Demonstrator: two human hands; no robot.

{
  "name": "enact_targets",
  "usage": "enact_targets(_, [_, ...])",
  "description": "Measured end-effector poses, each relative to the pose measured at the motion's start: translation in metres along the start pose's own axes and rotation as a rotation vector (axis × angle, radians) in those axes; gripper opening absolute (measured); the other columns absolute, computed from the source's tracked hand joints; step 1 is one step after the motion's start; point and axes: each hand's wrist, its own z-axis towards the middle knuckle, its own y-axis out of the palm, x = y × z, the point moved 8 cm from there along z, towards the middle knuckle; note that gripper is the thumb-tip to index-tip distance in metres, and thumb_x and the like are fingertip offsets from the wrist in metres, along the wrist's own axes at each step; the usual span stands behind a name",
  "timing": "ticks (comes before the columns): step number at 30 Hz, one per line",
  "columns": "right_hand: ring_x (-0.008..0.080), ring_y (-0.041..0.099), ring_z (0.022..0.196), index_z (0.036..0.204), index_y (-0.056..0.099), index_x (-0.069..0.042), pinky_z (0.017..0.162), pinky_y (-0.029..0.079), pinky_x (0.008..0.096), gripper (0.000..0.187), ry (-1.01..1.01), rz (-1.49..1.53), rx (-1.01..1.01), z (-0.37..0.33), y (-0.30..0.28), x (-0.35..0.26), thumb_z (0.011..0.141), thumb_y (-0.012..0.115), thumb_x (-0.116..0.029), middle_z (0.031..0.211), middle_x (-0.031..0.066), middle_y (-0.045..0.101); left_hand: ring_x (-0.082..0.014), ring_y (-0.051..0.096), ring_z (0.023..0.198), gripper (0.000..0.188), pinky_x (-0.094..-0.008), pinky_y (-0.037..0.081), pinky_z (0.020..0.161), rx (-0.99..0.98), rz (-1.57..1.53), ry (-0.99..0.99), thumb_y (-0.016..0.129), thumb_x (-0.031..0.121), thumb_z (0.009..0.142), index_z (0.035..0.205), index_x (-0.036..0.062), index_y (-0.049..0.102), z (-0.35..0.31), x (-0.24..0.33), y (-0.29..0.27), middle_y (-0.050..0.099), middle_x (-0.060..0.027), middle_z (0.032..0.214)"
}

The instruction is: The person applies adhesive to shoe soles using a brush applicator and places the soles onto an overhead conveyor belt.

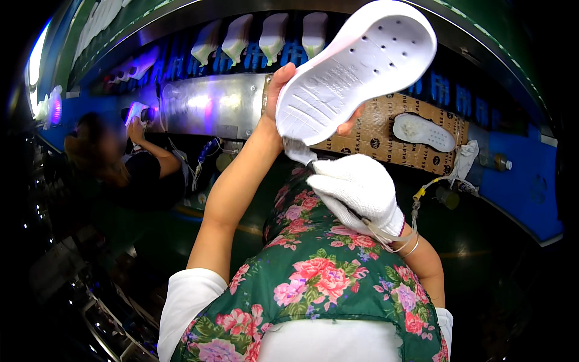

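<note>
My bare left hand [272, 108] grips a white shoe sole [353, 78] from beneath and holds it up, tilted, over the bench. Its cupped inner face shows grooves at the near end and small holes at the far end. My right hand [359, 187], in a white knitted glove, is closed round a brush [297, 151]. The grey bristles meet the near end of the sole; the glove hides most of the handle. Beyond the sole, a second white sole [437, 135] with holes and a yellowish patch lies on printed cardboard [368, 145].
White shoe parts [274, 36] stand in a row on blue holders along the far side. A metal plate [211, 105] covers the bench at left, where another person [99, 151] works. At right are a white cloth [465, 160], a small bottle [502, 164] and a cord [416, 205].
</note>
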Motion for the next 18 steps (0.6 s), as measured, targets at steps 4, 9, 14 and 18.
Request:
enact_targets(4, [0.0257,0.070,0.082,0.099,0.076,-0.007,0.075,0.056,0.0355,0.024,0.291,0.363,-0.008,0.006,-0.009,0.015,0.075,0.079,-0.002,0.098,0.0116,0.074,-0.0278,0.057,0.071,0.107,-0.0324,0.040,0.053,0.248,0.084,0.042,0.060,0.083,0.072,0.140,0.0021,0.048,-0.010,0.001,-0.004,0.057,-0.0232,0.107])
enact_targets(9, [0.0278,0.070,0.082,0.102,0.073,-0.007,0.072,0.055,0.0373,0.028,0.051,0.003,0.029,0.010,-0.010,0.001,0.075,0.078,-0.002,0.099,0.0129,0.073,-0.0282,0.056,0.072,0.105,-0.0328,0.040,0.053,0.255,0.187,-0.009,0.059,0.083,0.073,0.143,0.0048,0.045,-0.012,0.004,-0.002,0.056,-0.0228,0.113])
enact_targets(14, [0.0265,0.071,0.085,0.100,0.075,-0.005,0.076,0.055,0.0365,0.025,0.214,0.364,-0.019,0.007,0.000,0.010,0.076,0.079,-0.002,0.097,0.0120,0.074,-0.0292,0.056,0.074,0.102,-0.0325,0.041,0.055,0.164,0.169,-0.008,0.059,0.081,0.074,0.144,0.0080,0.044,-0.012,0.004,-0.002,0.053,-0.0219,0.121])
enact_targets(18, [0.0260,0.071,0.085,0.097,0.075,-0.006,0.075,0.056,0.0352,0.022,0.250,0.153,0.133,0.013,-0.015,0.018,0.076,0.080,-0.004,0.098,0.0122,0.074,-0.0289,0.057,0.074,0.104,-0.0315,0.040,0.056,0.133,0.279,-0.033,0.060,0.081,0.072,0.143,0.0059,0.046,-0.013,0.011,-0.004,0.055,-0.0223,0.118])
